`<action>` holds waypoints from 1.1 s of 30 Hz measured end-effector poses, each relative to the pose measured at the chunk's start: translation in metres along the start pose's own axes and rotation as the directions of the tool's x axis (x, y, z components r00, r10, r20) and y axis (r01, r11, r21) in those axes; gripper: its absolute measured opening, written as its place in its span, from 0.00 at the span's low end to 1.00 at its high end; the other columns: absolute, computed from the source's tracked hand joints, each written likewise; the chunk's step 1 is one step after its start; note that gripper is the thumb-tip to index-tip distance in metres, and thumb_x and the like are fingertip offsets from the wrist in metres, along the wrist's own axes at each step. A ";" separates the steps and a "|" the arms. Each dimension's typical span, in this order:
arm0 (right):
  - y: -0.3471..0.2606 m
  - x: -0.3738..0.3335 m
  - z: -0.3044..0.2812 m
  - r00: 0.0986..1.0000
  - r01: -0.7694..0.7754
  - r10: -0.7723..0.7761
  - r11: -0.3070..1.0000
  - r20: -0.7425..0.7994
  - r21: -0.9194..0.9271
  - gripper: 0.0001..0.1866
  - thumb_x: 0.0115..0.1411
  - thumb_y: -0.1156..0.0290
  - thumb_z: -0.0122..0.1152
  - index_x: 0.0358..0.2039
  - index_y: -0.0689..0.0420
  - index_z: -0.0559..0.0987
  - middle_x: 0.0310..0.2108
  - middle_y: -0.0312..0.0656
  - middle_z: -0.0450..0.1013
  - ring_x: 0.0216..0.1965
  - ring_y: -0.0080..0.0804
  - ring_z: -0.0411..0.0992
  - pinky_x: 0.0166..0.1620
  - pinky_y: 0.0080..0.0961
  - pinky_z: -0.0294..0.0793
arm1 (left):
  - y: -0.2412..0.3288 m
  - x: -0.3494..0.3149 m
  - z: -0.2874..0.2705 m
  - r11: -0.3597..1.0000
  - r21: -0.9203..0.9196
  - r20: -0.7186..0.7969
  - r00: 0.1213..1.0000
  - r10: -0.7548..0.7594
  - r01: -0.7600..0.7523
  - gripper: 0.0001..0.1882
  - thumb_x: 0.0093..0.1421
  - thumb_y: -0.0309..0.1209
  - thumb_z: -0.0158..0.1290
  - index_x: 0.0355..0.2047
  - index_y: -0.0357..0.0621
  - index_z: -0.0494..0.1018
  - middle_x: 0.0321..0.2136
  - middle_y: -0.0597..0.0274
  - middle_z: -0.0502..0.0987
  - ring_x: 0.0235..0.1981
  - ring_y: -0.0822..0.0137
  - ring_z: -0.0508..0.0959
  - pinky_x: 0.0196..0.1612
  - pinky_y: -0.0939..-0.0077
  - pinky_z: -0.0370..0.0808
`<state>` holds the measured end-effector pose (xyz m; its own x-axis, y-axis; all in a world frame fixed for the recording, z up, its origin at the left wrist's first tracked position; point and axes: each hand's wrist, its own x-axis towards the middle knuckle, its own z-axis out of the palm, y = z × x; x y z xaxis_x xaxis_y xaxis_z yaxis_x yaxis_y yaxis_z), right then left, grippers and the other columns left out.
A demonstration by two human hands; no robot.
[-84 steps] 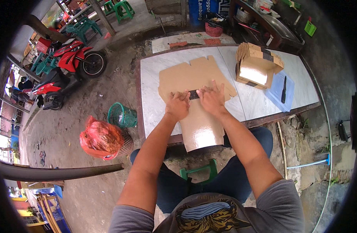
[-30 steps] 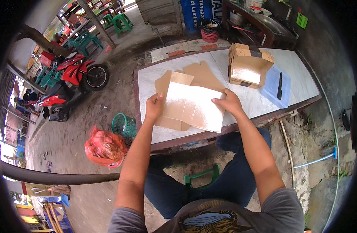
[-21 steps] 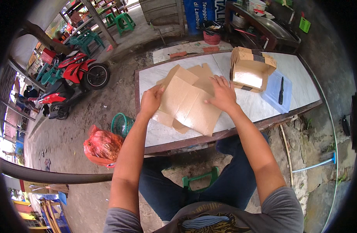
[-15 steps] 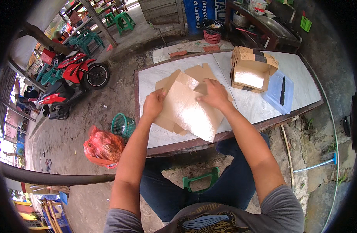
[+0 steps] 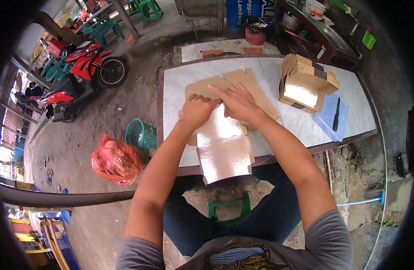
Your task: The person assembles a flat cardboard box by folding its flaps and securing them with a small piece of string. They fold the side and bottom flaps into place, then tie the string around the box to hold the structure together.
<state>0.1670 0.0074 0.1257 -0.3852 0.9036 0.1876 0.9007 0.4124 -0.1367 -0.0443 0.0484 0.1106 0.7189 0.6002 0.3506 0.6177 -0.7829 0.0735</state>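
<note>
A flat cardboard box blank [image 5: 224, 150], brown with a shiny inner face, lies on the white table in front of me. Its near end juts past the table's edge, and a brown flap spreads out beyond my hands. My left hand [image 5: 199, 111] is closed on the blank, its fingers curled and its thumb toward the right hand. My right hand [image 5: 237, 102] rests on it close beside, fingers stretched out and one pointing left across the fold. Both hands cover the crease between them.
Right of the blank, nested folded boxes [image 5: 306, 85] stand near a clear blue plastic lid or tray [image 5: 326, 112] with a black knife [image 5: 336, 114] on it. Left of the table are a green basket [image 5: 141, 134] and a red plastic bag [image 5: 114, 159]. A red motorbike [image 5: 83, 74] stands farther off.
The blank has turned so its shiny panel points straight toward me, over the table edge. My hands have come together at its middle; the left moved right and the right let go of a raised flap.
</note>
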 end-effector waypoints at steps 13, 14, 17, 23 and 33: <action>0.005 0.003 0.012 0.914 -0.387 0.375 0.921 0.158 0.052 0.13 0.49 0.63 0.78 0.35 0.51 0.88 0.34 0.47 0.84 0.41 0.50 0.83 0.45 0.46 0.80 | 0.135 -0.105 0.057 0.941 -0.019 -0.070 0.939 -0.337 0.337 0.44 0.64 0.59 0.56 0.62 0.26 0.69 0.64 0.38 0.70 0.60 0.40 0.71 0.62 0.51 0.69; 0.005 0.000 0.014 0.919 -0.377 0.369 0.926 0.139 0.034 0.13 0.49 0.63 0.77 0.35 0.51 0.88 0.34 0.47 0.84 0.41 0.50 0.83 0.44 0.46 0.80 | 0.137 -0.103 0.059 0.938 -0.027 -0.085 0.935 -0.345 0.344 0.44 0.63 0.59 0.56 0.62 0.26 0.69 0.64 0.38 0.70 0.60 0.40 0.71 0.62 0.51 0.69; -0.003 -0.005 0.008 0.922 -0.372 0.371 0.928 0.113 -0.008 0.12 0.51 0.62 0.76 0.35 0.51 0.88 0.34 0.48 0.84 0.40 0.50 0.83 0.44 0.47 0.80 | 0.137 -0.102 0.062 0.930 -0.042 -0.099 0.925 -0.367 0.364 0.45 0.62 0.60 0.57 0.61 0.26 0.69 0.64 0.38 0.70 0.59 0.41 0.72 0.61 0.51 0.70; -0.015 -0.016 0.005 0.947 -0.319 0.319 0.948 0.044 -0.015 0.07 0.56 0.67 0.64 0.32 0.53 0.87 0.33 0.51 0.83 0.39 0.51 0.83 0.42 0.47 0.81 | 0.132 -0.101 0.068 0.936 -0.023 -0.087 0.932 -0.352 0.351 0.46 0.62 0.63 0.55 0.60 0.26 0.73 0.63 0.41 0.71 0.57 0.43 0.73 0.60 0.53 0.70; -0.053 -0.052 -0.006 0.963 -0.266 0.269 0.960 0.029 -0.089 0.08 0.59 0.69 0.60 0.32 0.53 0.87 0.31 0.49 0.83 0.36 0.49 0.84 0.39 0.46 0.81 | 0.131 -0.103 0.061 0.934 0.038 -0.079 0.933 -0.351 0.354 0.49 0.63 0.68 0.49 0.61 0.29 0.73 0.64 0.45 0.72 0.60 0.44 0.71 0.66 0.50 0.64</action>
<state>0.1406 -0.0620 0.1294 -0.1342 0.9842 0.1158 0.9849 0.1454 -0.0942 -0.0183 -0.1063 0.0272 0.4292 0.8216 0.3751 0.8441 -0.5127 0.1571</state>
